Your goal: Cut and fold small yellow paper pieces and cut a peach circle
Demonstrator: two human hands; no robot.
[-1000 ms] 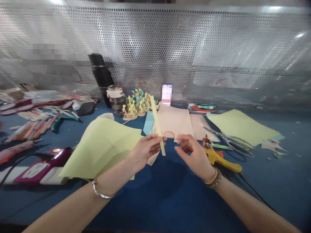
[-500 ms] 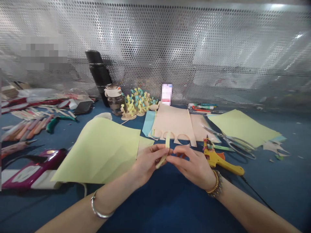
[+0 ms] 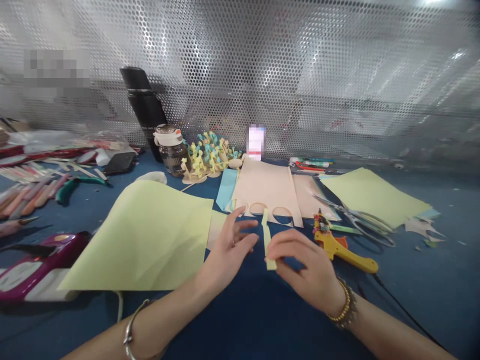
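Observation:
A narrow yellow-green paper strip (image 3: 266, 237), slightly bent near its top, is pinched near its lower end by my right hand (image 3: 302, 267). Just left of the strip, my left hand (image 3: 234, 245) has its fingers apart and holds nothing. Beyond both hands lies a pale pink paper sheet (image 3: 264, 185) with rounded cut-outs along its near edge. A large yellow-green sheet (image 3: 150, 235) spreads to the left of my left hand, its far corner curled up. To the right of my right hand rests a yellow glue gun (image 3: 348, 257) with a black cord.
Scissors (image 3: 360, 220) and more yellow-green paper (image 3: 375, 197) lie at the right. A purple power strip (image 3: 48, 265) and teal pliers (image 3: 75, 187) are on the left. Behind stand a black bottle (image 3: 144, 112), a lidded jar (image 3: 170, 152), small paper flowers (image 3: 210, 155) and a lit phone (image 3: 256, 142).
My left hand has let go of the paper strip and opened, moving slightly left. The right hand now holds the strip alone, a little nearer to me. The view has shifted slightly.

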